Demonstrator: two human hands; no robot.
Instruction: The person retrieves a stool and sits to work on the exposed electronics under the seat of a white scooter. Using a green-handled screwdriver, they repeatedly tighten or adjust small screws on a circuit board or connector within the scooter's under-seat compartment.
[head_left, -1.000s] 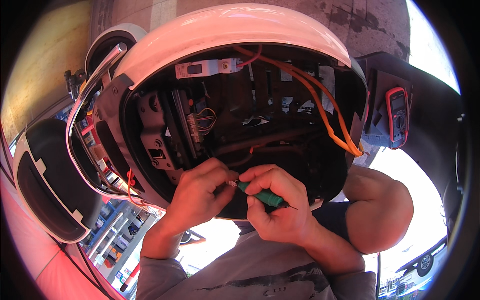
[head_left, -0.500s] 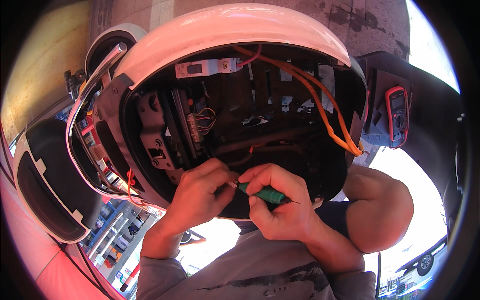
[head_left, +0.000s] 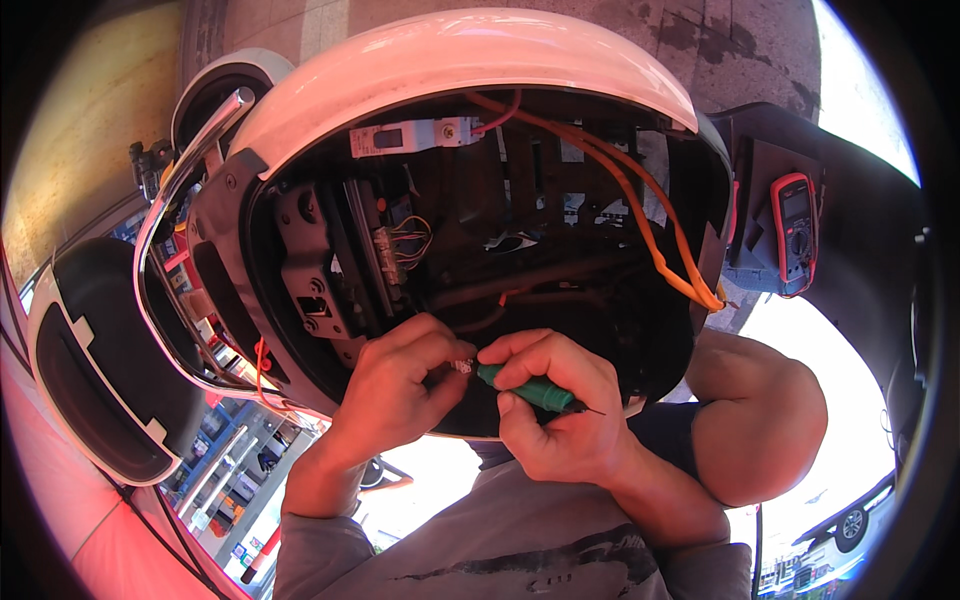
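Over the lower part of the open dark compartment of a white-panelled vehicle body (head_left: 470, 50), my left hand (head_left: 390, 395) pinches a small, pale connector-like piece (head_left: 463, 367), its finer detail too small to tell. Just to its right, my right hand (head_left: 565, 445) grips a green hand tool (head_left: 540, 393) with a thin dark tip sticking out rightward. The tool's left end is very close to the piece; whether they touch I cannot tell. Deeper inside are a terminal strip with thin wires (head_left: 390, 255), a white switch unit (head_left: 410, 137) and orange cables (head_left: 650, 225).
A red-and-dark multimeter (head_left: 795, 230) rests on a dark surface at right. A chrome rail (head_left: 150, 250) and a black padded part (head_left: 100, 380) are at left. A bare knee (head_left: 760, 420) is below right. A car wheel (head_left: 850, 525) shows lower right, shop goods (head_left: 225, 475) lower left.
My right hand and the green tool have shifted very slightly, and my left fingertips moved a little around the small piece. Everything else looks the same.
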